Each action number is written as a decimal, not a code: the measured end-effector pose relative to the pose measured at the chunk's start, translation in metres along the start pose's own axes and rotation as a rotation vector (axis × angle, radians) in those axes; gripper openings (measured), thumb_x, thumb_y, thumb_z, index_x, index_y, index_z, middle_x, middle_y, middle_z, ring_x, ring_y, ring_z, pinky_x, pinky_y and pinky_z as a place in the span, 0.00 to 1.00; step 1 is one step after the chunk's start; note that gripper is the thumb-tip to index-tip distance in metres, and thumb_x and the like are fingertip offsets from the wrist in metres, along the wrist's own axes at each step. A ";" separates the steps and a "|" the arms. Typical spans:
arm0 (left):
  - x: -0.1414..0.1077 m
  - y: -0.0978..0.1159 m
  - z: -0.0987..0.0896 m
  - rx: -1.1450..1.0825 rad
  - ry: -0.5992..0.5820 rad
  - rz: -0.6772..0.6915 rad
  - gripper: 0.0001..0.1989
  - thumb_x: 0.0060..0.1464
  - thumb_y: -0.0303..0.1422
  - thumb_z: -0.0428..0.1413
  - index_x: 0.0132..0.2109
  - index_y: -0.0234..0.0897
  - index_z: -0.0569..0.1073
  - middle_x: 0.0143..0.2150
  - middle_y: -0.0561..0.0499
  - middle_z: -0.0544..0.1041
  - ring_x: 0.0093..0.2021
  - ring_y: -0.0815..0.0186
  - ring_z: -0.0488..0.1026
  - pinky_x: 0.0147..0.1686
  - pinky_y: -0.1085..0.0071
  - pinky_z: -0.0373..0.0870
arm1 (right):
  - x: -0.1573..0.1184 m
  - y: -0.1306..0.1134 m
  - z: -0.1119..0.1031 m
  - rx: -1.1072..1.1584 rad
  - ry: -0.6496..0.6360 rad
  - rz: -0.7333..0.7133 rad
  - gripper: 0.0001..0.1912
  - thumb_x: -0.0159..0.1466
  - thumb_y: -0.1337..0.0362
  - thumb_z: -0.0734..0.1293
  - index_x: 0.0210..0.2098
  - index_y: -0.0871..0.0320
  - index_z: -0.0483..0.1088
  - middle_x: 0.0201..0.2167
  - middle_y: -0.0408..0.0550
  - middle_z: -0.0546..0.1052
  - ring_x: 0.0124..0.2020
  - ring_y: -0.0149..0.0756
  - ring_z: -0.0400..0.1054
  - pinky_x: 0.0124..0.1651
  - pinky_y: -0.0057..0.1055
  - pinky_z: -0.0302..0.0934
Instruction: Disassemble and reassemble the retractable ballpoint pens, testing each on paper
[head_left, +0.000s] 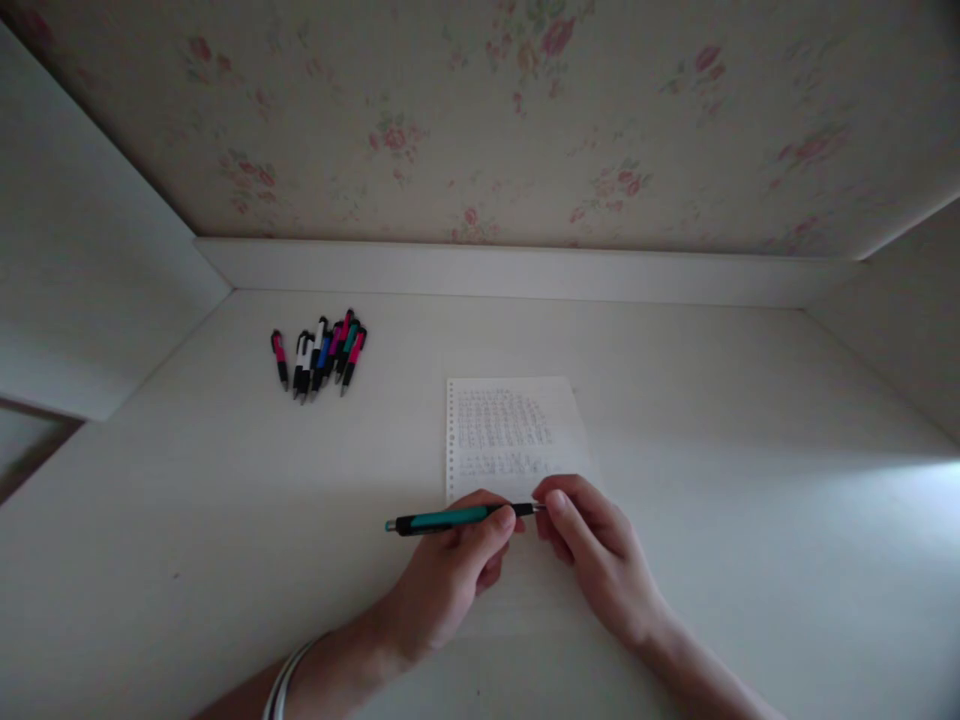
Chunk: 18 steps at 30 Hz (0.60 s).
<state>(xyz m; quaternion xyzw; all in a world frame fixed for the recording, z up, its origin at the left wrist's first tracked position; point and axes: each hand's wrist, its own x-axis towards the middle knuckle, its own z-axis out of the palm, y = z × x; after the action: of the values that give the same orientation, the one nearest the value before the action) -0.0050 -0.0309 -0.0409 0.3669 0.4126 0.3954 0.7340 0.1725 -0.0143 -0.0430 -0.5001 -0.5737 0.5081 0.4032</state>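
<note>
- Closest to me, I am seeing thin pale bands (283, 682) going round the left arm.
- With the left hand (454, 585) I am pinching the teal pen (450, 519) between thumb and fingers, near its writing end.
- With the right hand (607, 565) I am making a small, narrow pinch, thumb and first finger, at the pen's silver tip (538, 508).
- The teal pen is pointing to the right, with its tip going in to the right fingers. Its long line is running side to side, almost flat across my view, with the tip end sitting just a bit higher. Its back end is sticking out past the left hand.
- I am holding it above the paper (506, 415), and its back end is reaching over the left edge.
- The paper is showing rows of writing up top and little holes down its left side.
- Farther off to the left, a bunch of pens (324, 353) is lying on the white desk (712, 450), tips facing my way.
- One pink pen (279, 350) is lying just left of them.
- At the back, a flowery wall (397, 135) is standing behind a white board (510, 272).
</note>
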 end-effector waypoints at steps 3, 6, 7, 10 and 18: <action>0.000 0.002 0.000 -0.007 -0.009 -0.007 0.21 0.61 0.52 0.57 0.36 0.37 0.69 0.22 0.62 0.55 0.21 0.73 0.50 0.21 0.73 0.45 | 0.002 -0.002 0.001 -0.017 0.005 -0.001 0.21 0.72 0.50 0.63 0.28 0.57 0.70 0.22 0.41 0.69 0.22 0.28 0.59 0.23 0.25 0.54; 0.000 0.004 0.000 0.024 -0.011 0.004 0.21 0.62 0.51 0.56 0.36 0.37 0.69 0.22 0.62 0.55 0.21 0.73 0.50 0.21 0.73 0.46 | 0.001 -0.001 0.002 -0.031 0.000 -0.019 0.19 0.72 0.51 0.63 0.30 0.57 0.71 0.22 0.41 0.71 0.21 0.28 0.58 0.22 0.25 0.53; 0.000 0.004 0.000 0.035 -0.011 0.005 0.21 0.63 0.51 0.56 0.37 0.37 0.69 0.22 0.62 0.55 0.21 0.73 0.50 0.21 0.73 0.46 | 0.001 0.000 0.002 -0.029 0.004 -0.025 0.18 0.72 0.52 0.63 0.31 0.57 0.71 0.23 0.41 0.71 0.21 0.27 0.58 0.21 0.25 0.52; -0.001 0.003 -0.001 0.018 0.003 0.010 0.20 0.63 0.51 0.56 0.35 0.38 0.68 0.22 0.61 0.56 0.21 0.73 0.51 0.21 0.73 0.47 | 0.000 0.003 0.003 -0.004 0.019 -0.037 0.15 0.72 0.53 0.64 0.34 0.56 0.72 0.24 0.41 0.72 0.20 0.27 0.58 0.21 0.24 0.53; 0.000 0.000 -0.003 -0.026 0.024 0.015 0.24 0.61 0.50 0.57 0.27 0.39 0.59 0.22 0.61 0.53 0.22 0.73 0.49 0.22 0.71 0.44 | -0.004 0.009 0.003 0.126 0.006 -0.024 0.09 0.71 0.55 0.66 0.40 0.54 0.72 0.28 0.42 0.74 0.22 0.27 0.61 0.23 0.24 0.56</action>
<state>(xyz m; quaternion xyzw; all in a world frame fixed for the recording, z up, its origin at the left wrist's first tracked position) -0.0076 -0.0306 -0.0423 0.3556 0.4136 0.4107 0.7306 0.1721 -0.0184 -0.0518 -0.4683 -0.5454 0.5368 0.4417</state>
